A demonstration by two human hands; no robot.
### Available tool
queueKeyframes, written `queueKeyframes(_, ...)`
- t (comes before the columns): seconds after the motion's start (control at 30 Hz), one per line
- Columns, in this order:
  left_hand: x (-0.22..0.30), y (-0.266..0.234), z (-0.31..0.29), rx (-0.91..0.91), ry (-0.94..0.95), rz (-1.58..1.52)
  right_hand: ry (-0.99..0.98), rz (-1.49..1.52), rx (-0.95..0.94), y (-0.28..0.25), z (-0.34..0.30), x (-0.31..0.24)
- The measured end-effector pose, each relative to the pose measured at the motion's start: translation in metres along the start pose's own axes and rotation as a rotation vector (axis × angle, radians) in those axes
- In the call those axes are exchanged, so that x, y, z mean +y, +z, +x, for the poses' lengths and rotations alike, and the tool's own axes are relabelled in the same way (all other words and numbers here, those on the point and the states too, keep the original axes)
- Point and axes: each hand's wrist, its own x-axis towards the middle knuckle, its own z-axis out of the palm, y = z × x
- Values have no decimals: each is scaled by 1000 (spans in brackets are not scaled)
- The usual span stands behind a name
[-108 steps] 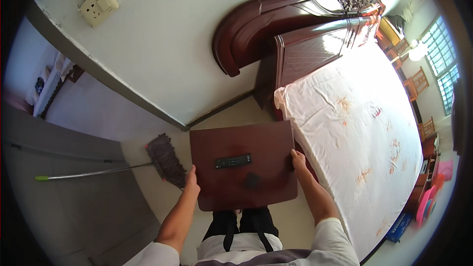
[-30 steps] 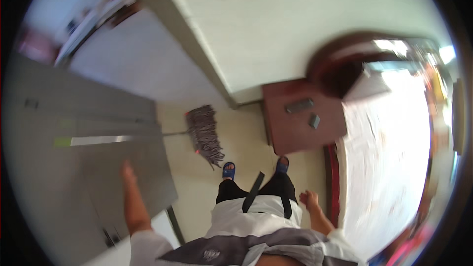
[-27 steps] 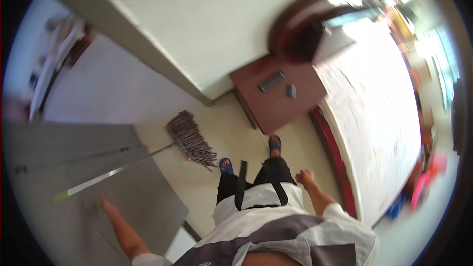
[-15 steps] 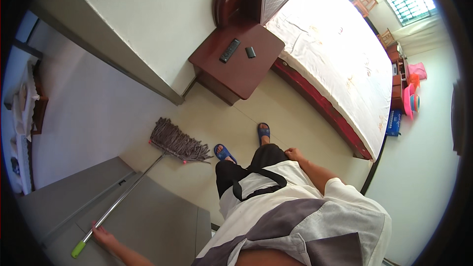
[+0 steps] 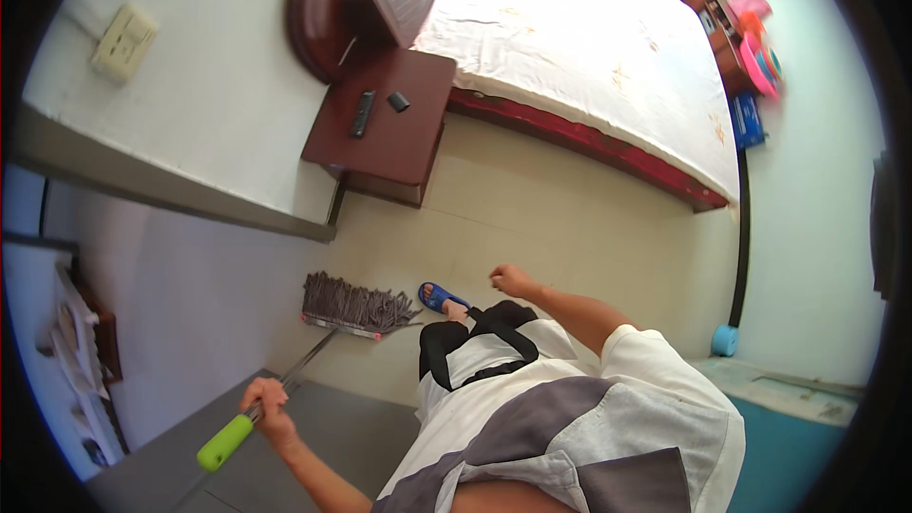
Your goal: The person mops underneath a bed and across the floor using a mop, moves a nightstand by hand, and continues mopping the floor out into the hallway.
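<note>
My left hand (image 5: 271, 408) is wrapped round the metal pole of a mop (image 5: 312, 357), just below its lime-green end grip (image 5: 226, 444). The mop's grey-brown string head (image 5: 356, 307) rests on the tiled floor, left of my foot in its blue slipper (image 5: 441, 297). In front of my thighs hangs my right hand (image 5: 513, 280), its fingers curled in a loose fist with nothing visible in them, touching no object.
A dark red nightstand (image 5: 389, 128), bearing a remote control (image 5: 362, 114) and a small black item (image 5: 398, 102), stands beside the bed (image 5: 589, 47). A wall end (image 5: 313, 204) juts in at left. A grey panel (image 5: 351, 437) lies lower left. A blue roll (image 5: 725, 340) sits near the right wall.
My left hand has closed round the pole and come forward and right, bringing the mop's grip along. My right hand has left my thigh and swung forward. The view has turned and shifted.
</note>
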Motion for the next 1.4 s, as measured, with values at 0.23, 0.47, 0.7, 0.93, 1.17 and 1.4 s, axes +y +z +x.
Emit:
queueKeyframes(0.23, 88, 99, -10, -54, 28, -112, -166, 584, -301, 84, -51, -66)
queueKeyframes(0.47, 201, 152, -47, -578, 187, -219, 88, 1118, -716, 123, -122, -91)
queueKeyframes(0.7, 275, 206, -85, -913, 192, -421, 461, 2279, -453, 63, -115, -106)
queueKeyframes(0.93, 261, 245, -35, -686, 347, -524, 468, 2590, 101, -15, -99, -64)
queueKeyframes(1.17, 234, 316, 35, 890, 1538, 552, 251, 2710, 248, -98, -109, 12)
queueKeyframes(1.4, 219, 396, 23, -744, 1066, 1266, 504, 2673, 529, -140, -70, 168)
